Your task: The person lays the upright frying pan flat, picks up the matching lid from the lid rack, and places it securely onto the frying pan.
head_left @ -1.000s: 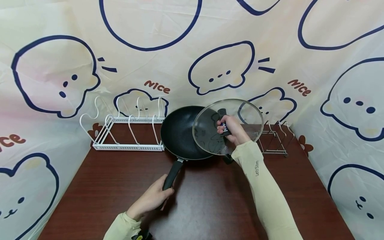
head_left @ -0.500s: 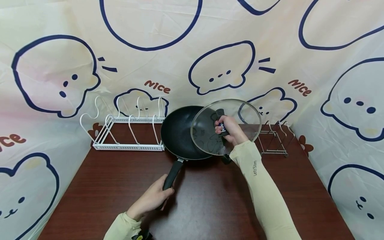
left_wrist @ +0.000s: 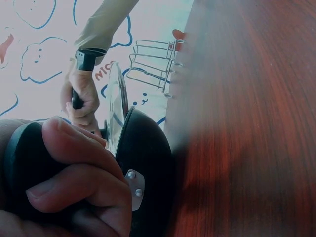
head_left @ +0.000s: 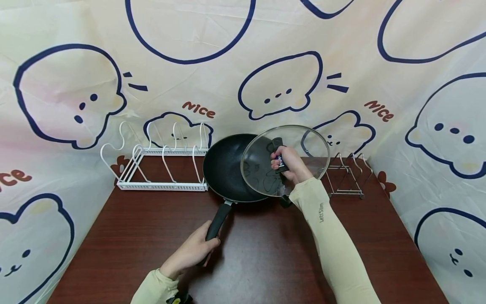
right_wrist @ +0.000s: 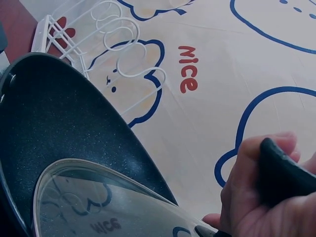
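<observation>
A black frying pan (head_left: 228, 169) sits at the back middle of the table, its handle pointing toward me. My left hand (head_left: 191, 249) grips that black handle (head_left: 219, 219); in the left wrist view the fingers (left_wrist: 84, 187) curl round it. Over the pan's right part is a clear glass lid (head_left: 258, 169) with a metal rim, reaching past the pan's right edge. My right hand (head_left: 292, 162) holds the lid by its dark knob handle (head_left: 278, 143). Speckled dark pan inside (right_wrist: 74, 123) shows beyond the lid's edge in the right wrist view. Whether lid and pan touch, I cannot tell.
Left of the pan stands a white rack (head_left: 163, 186) with curved hooks, close to the pan's side. A smaller silver wire rack (head_left: 347, 193) is at the back right, partly behind the lid. Patterned cloth (head_left: 212, 84) hangs behind the brown table (head_left: 265, 261).
The lid and my right hand have shifted slightly left over the pan, mostly in the earlier half second. My left hand and the pan have stayed in place.
</observation>
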Demonstrator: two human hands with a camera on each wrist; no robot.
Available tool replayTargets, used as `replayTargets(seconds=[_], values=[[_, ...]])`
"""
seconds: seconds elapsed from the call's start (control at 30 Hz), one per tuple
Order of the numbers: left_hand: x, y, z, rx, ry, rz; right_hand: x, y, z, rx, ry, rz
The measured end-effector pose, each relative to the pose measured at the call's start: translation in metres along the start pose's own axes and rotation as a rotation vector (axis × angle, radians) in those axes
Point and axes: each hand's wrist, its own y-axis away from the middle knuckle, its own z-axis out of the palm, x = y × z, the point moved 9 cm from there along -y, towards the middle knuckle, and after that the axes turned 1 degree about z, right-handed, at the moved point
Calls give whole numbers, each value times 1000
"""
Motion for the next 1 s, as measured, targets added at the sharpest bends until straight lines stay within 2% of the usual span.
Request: replayTargets(seconds=[0.43, 1.0], values=[[-2, -1, -1, 14, -13, -24, 3, -2, 3, 6, 19, 9], [-1, -1, -1, 10, -11, -23, 4, -3, 6, 14, 27, 13]])
